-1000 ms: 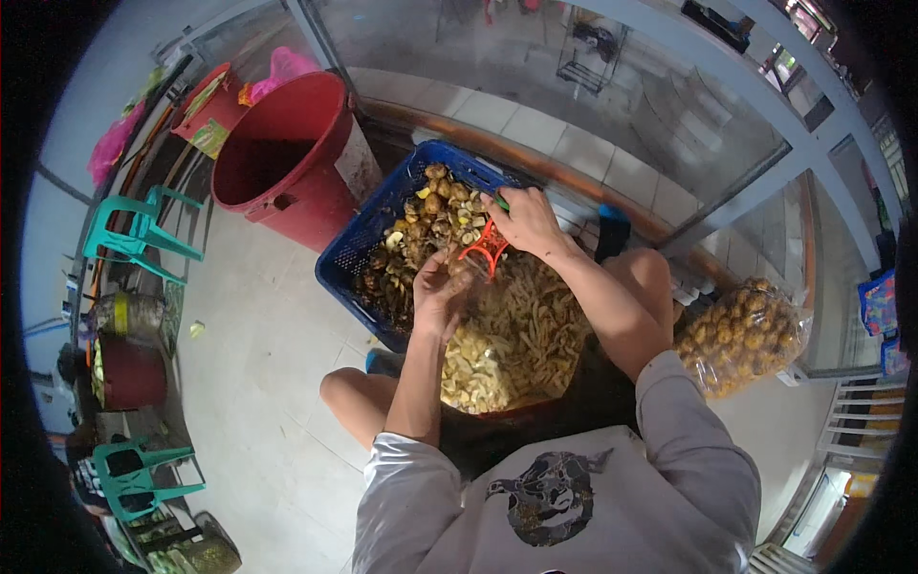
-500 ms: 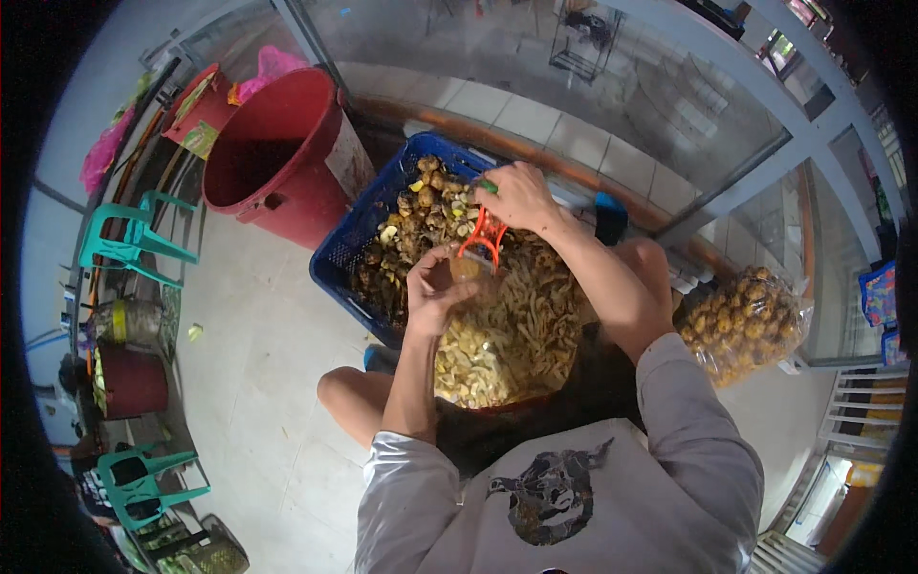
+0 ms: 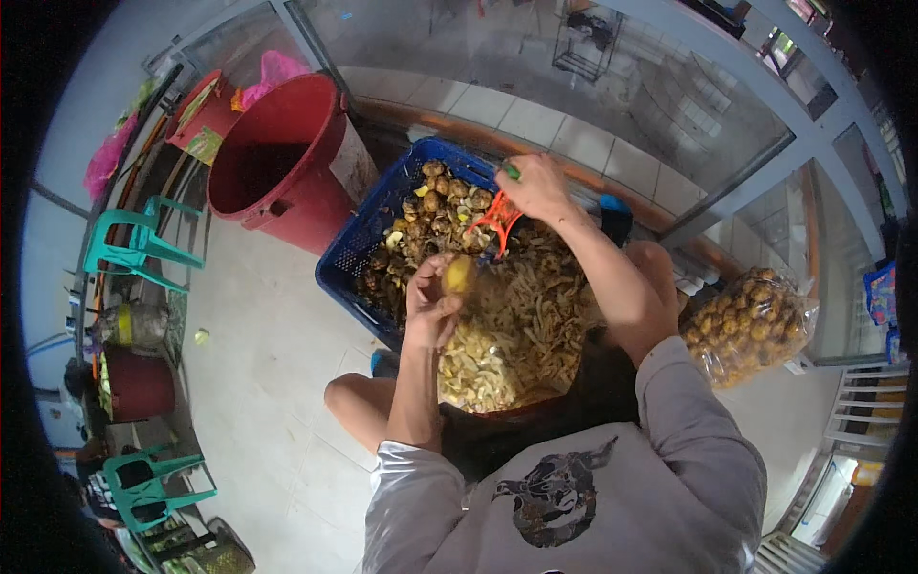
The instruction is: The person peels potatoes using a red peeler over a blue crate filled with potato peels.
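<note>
In my left hand (image 3: 430, 304) the fingers are wrapped round a yellowish potato (image 3: 459, 275), held over a heap of pale peelings (image 3: 540, 311). My right hand (image 3: 537, 188) grips an orange Y-shaped peeler (image 3: 499, 215); a bit of green shows at its handle end. The peeler's head is just above and right of the potato, apart from it. Beyond my hands, a blue crate (image 3: 335, 277) holds brown unpeeled potatoes (image 3: 435, 196) among dark scraps. Pale yellow pieces (image 3: 478, 368) lie close to my lap, in a container whose rim is mostly hidden.
A big red bin (image 3: 320, 191) stands left of the crate. A clear bag of potatoes (image 3: 751, 325) sits by my right knee. Green plastic chairs (image 3: 143, 239) and a dark red bucket (image 3: 139, 383) line the left side. Glass panels (image 3: 574, 77) rise beyond the crate.
My right hand and the peeler have moved right, away from the potato. The potato now shows more fully in my left hand. The whole view has shifted slightly.
</note>
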### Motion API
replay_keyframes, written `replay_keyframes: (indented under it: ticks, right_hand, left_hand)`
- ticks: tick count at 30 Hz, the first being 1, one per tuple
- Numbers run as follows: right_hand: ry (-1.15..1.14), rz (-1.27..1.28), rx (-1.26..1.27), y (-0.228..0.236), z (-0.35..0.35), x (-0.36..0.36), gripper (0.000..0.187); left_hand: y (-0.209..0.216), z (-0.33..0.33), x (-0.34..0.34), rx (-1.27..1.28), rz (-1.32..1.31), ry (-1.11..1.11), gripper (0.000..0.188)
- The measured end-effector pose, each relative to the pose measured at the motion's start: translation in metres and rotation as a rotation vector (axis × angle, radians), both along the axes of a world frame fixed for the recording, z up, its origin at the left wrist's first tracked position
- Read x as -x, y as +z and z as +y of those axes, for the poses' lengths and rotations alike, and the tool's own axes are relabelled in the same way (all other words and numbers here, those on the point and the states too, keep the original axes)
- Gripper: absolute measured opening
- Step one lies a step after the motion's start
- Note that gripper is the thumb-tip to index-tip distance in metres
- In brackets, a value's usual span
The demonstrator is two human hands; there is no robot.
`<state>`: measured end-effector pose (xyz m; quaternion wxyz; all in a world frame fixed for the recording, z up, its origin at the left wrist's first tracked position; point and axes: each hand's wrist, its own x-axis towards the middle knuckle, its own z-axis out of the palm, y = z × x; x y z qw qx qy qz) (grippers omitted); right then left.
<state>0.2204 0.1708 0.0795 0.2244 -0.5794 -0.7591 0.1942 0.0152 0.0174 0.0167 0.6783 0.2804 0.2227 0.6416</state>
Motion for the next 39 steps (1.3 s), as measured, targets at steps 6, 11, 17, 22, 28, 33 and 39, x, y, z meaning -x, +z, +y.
replay_keyframes:
  ticks: [6,11,17,22,28,33,39]
  right_hand:
    - [0.255,0.025,-0.297,0.012,-0.028,0.02,0.029]
    - [-0.006,0.011,-0.095,-0.011,-0.001,-0.003,0.034]
    - [0.131,0.0,-0.168,0.004,-0.019,0.02,0.034]
    - [-0.005,0.142,-0.009,0.001,-0.018,0.017,0.036]
    - [0.021,-0.028,-0.112,0.005,-0.011,0.008,0.033]
    - [0.131,0.151,-0.053,0.029,-0.043,0.029,0.031]
    - [-0.008,0.004,-0.102,-0.002,-0.01,0.002,0.032]
  left_hand:
    - [-0.004,0.003,0.001,-0.03,0.135,-0.046,0.058]
    - [0.015,-0.001,-0.005,0.002,-0.052,-0.087,0.062]
    - [-0.004,0.001,-0.002,-0.012,0.109,-0.003,0.059]
    - [-0.006,0.002,0.004,0.045,-0.056,-0.071,0.062]
    - [0.006,-0.002,-0.006,-0.003,-0.102,-0.068,0.059]
    - [0.007,-0.002,-0.004,0.049,-0.087,-0.086,0.058]
    - [0.014,-0.005,-0.007,0.063,-0.194,-0.185,0.058]
